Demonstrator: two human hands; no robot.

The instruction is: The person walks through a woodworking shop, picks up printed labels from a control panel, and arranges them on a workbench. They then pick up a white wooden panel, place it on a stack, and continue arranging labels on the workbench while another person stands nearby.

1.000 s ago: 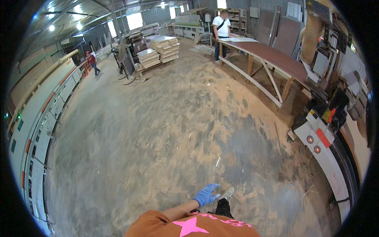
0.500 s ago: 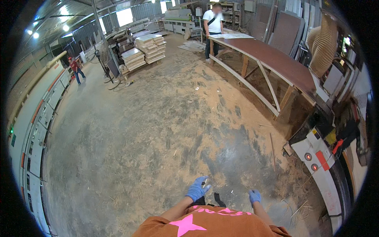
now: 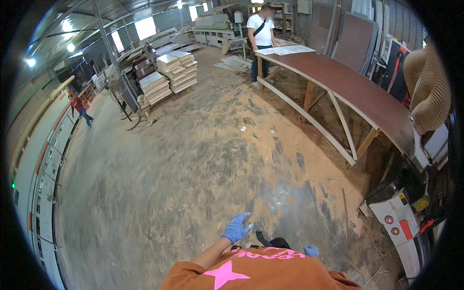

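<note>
My left hand (image 3: 237, 228), in a blue glove, hangs in front of my body above the dusty floor (image 3: 183, 193). Its fingers are stretched out with the thumb apart, and nothing shows in it. Low at my right side is my right hand (image 3: 311, 251), also gloved in blue. Only a small part of it shows past my brown shirt (image 3: 270, 270), so its fingers cannot be made out. Neither hand touches any object that I can see. A dark shoe (image 3: 280, 243) shows below the shirt's front edge.
A long brown-topped table (image 3: 338, 77) on wooden legs runs along the right; a person in white (image 3: 261, 34) stands at its far end. Nearer stands a white machine panel (image 3: 396, 227). Stacked boards (image 3: 176, 70) lie far left, beyond a long machine (image 3: 46, 179) and a person in red (image 3: 79, 106).
The view has shifted forward, bringing the table and machine panel nearer. My right hand has dropped back behind the shirt edge. My left hand's fingers are straighter. The person in red has changed stance.
</note>
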